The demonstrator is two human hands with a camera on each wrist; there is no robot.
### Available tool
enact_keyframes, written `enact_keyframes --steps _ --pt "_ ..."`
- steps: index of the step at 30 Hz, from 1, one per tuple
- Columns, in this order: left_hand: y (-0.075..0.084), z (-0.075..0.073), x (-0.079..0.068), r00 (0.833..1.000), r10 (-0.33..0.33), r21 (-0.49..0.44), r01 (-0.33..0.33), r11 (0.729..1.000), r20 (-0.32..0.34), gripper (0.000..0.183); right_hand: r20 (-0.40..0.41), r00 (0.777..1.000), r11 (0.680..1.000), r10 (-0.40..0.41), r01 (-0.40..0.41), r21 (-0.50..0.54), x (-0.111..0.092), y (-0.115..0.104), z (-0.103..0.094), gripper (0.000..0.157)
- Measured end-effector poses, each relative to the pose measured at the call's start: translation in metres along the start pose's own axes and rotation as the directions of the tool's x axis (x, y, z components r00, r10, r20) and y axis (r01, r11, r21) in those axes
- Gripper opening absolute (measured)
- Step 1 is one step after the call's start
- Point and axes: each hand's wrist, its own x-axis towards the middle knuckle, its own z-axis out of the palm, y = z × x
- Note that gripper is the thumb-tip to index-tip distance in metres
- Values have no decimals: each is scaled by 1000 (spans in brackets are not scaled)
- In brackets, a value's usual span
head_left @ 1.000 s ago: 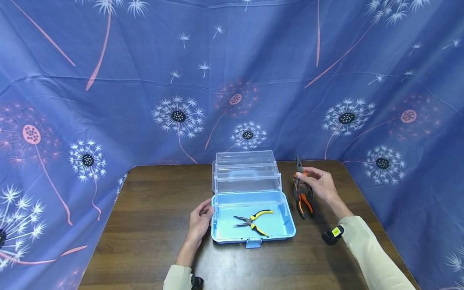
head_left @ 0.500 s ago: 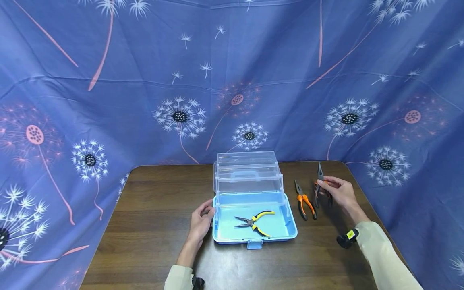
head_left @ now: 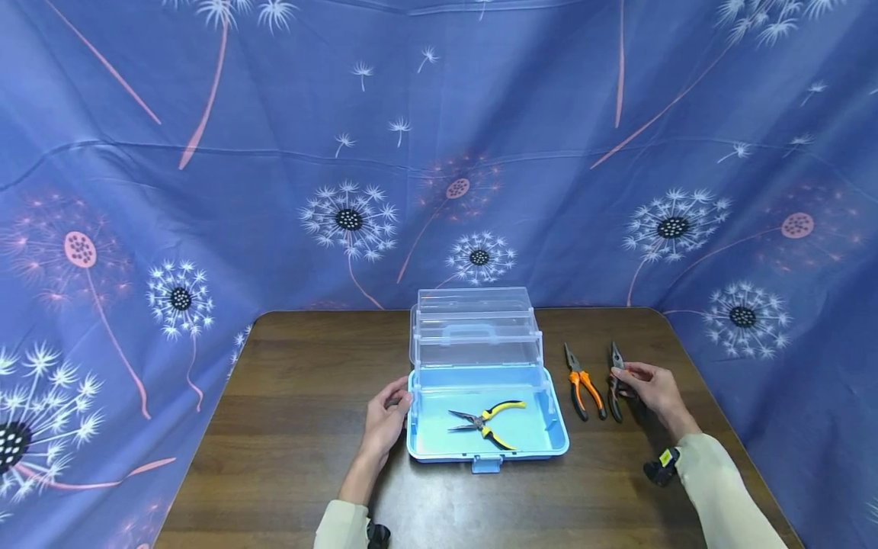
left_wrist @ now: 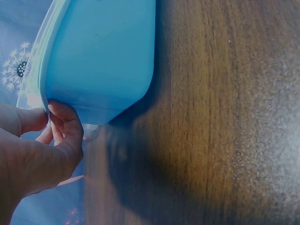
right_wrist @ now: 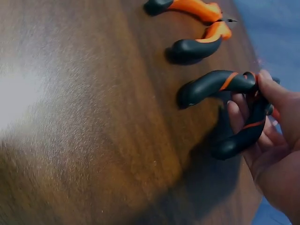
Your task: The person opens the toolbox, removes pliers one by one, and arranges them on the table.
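My left hand (head_left: pixel 384 418) pinches the left rim of a blue toolbox (left_wrist: pixel 103 51), thumb over the edge and fingers curled under it. Inside the toolbox, a pair of yellow-and-black needle-nose pliers (head_left: pixel 483 422) lies with its handles spread. On the right, my right hand (head_left: pixel 655 393) holds black-handled pliers (right_wrist: pixel 215 86) with thin orange bands, gripping them near the pivot, tips pointing toward the back. The handles stand apart close over the table. Just left of them, orange-and-black needle-nose pliers (head_left: pixel 583 387) lie on the wood.
The toolbox's clear lid with its tiered trays (head_left: pixel 476 328) stands raised at the back. Under everything is a brown wooden table (head_left: pixel 295 412). A blue curtain with dandelion prints (head_left: pixel 274 99) hangs along the table's far edge and sides.
My right hand has carried the black-handled pliers rightward from above the orange pliers, then down toward the table beside them. The left hand has stayed on the toolbox rim.
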Motion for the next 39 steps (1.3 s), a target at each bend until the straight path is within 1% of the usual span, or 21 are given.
enact_keyframes --steps 2,3,5,6,11,12,15,19,22,25,27,31,34,36,39 --pt "0 2 0 1000 2 -3 -2 1000 3 39 -21 1000 988 -17 14 -156 -3 1 0 57" --pt "0 2 -1 1000 3 -9 -3 1000 4 39 -32 999 973 -20 12 -228 -5 1 0 57" --pt "0 3 -2 1000 9 -17 -9 1000 11 40 -45 998 935 -38 20 -354 -7 1 1 56" --pt "0 4 -2 1000 13 -22 -13 1000 14 41 -49 998 918 -48 25 -395 -8 0 1 56" --pt "0 4 -1 1000 18 -27 -18 999 14 42 -14 996 887 -92 76 -455 -7 -4 4 51" --pt "0 3 0 1000 18 -29 -18 999 13 41 -7 995 884 -101 87 -459 -7 -5 5 49" --pt "12 2 -6 1000 16 -17 -16 1000 11 40 0 992 883 -126 112 -456 -8 -10 6 46" --pt "14 1 -5 1000 21 -24 -21 999 7 39 -11 983 884 -182 159 -439 -14 -22 12 42" --pt "1 -1 2 1000 24 -34 -24 999 -2 39 -24 971 884 -238 207 -420 -20 -33 18 40" --pt "-1 -1 3 1000 27 -22 -27 999 -7 38 -29 953 878 -302 266 -398 -28 -44 23 37" --pt "-1 -1 3 1000 23 -14 -23 1000 -9 38 -31 943 874 -330 293 -388 -32 -51 27 37" --pt "0 0 3 1000 12 -6 -12 1000 -10 37 -27 930 865 -366 329 -379 -42 -67 33 34" --pt "-1 1 3 1000 16 -6 -16 1000 -7 36 -26 920 858 -391 354 -374 -49 -76 40 32" --pt "-1 1 3 1000 15 -10 -15 1000 -7 36 -26 915 858 -402 367 -359 -53 -82 46 30" --pt "-2 0 2 1000 14 -18 -14 1000 -11 37 -24 914 865 -406 375 -332 -60 -89 55 27"
